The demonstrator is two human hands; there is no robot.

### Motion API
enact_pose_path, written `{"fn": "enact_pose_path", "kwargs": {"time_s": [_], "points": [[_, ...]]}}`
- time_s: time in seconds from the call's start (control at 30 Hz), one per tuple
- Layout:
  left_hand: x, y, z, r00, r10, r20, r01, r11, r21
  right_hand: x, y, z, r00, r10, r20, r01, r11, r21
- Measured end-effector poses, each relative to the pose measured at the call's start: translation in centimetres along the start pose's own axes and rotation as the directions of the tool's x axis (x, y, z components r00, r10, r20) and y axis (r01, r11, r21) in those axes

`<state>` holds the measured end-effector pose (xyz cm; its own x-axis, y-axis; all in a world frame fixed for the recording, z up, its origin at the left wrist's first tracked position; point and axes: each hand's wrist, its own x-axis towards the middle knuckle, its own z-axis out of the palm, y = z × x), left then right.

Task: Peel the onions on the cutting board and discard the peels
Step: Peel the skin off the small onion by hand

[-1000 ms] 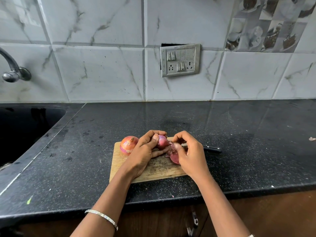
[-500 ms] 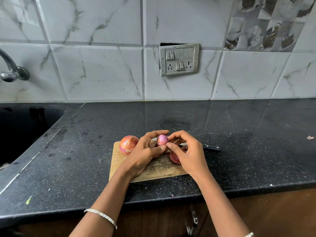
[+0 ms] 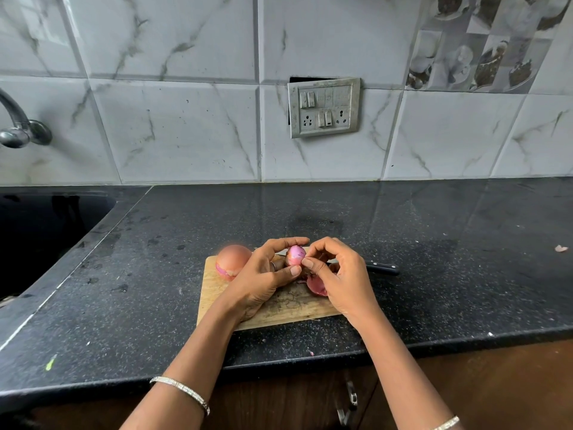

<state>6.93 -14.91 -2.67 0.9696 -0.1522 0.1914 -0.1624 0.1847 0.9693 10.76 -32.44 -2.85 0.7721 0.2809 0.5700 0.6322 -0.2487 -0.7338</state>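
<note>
The left hand (image 3: 263, 274) curled round a small onion (image 3: 295, 254), thumb and fingers gripping it just above the cutting board (image 3: 214, 290); the onion showed glossy pink, so most of its dry skin looked already off. The right hand (image 3: 338, 274) met it from the other side, fingertips (image 3: 307, 262) bent in and touching the onion's lower flank, seemingly pinching at a last scrap of skin, though whether any skin lay between them was too small to tell. A second onion (image 3: 233, 260) sat on the board's far left corner, papery coat largely on; a loose peel (image 3: 316, 287) lay on the board beneath the right hand; a knife (image 3: 382, 268) rested on the desk (image 3: 434, 259) just right of the board. By my reading, the first onion's peeling was near done; the next move called for a clean tug away from the bulb, then setting it down, taking up the second onion, and gathering the peels to discard.
</note>
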Motion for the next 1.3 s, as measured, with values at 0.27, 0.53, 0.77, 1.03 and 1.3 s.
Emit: {"fn": "enact_pose_path", "kwargs": {"time_s": [0.27,0.53,0.77,1.03,1.3], "points": [[0.0,0.09,0.23,1.0,-0.009,-0.005,0.009,1.0,0.016,0.08,0.1,0.05,0.999,-0.04,0.033,0.042,0.998,-0.046],[0.37,-0.19,0.42,0.996,-0.014,-0.091,0.004,0.993,-0.117,-0.11,0.28,0.02,1.0,-0.018,-0.012,0.017,0.997,-0.075],[0.25,0.14,0.63,0.998,0.006,-0.06,-0.011,0.998,-0.069,-0.25,-0.24,-0.21,0.997,0.006,-0.08,-0.004,1.0,0.019],[0.03,0.37,0.61,0.999,0.023,-0.031,-0.023,1.0,-0.011,-0.15,-0.25,-0.15,0.994,-0.071,-0.078,0.071,0.997,-0.001],[0.03,0.38,0.55,1.0,0.02,-0.019,-0.02,1.0,0.011,-0.02,-0.2,-0.18,0.995,-0.069,-0.073,0.066,0.997,-0.045]]}}
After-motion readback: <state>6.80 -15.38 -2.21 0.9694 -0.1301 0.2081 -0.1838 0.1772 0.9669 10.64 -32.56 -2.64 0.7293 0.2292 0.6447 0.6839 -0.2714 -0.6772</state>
